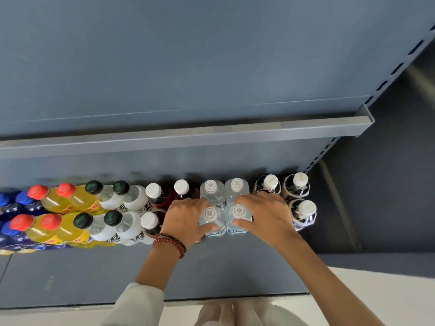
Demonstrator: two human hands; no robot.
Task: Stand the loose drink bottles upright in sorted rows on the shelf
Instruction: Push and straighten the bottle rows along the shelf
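Observation:
Drink bottles stand upright in two rows along the back of the grey shelf [94, 274]. From the left come blue-capped bottles [7, 227], yellow ones with red caps [50, 221], white ones with black caps [113, 217], dark red ones with white caps [148, 220], clear water bottles and dark bottles with white caps [306, 208]. My left hand [186, 215] grips the front left water bottle [210, 214], thumb across its front. My right hand [266, 212] grips the front right water bottle [239, 211] the same way. Behind them stand two more water bottles [236, 185].
An upper shelf [211, 132] juts out above the back of the rows. A slotted upright [386, 78] borders the shelf on the right. The shelf's front half holds no bottles. A pale floor [376, 290] lies below right.

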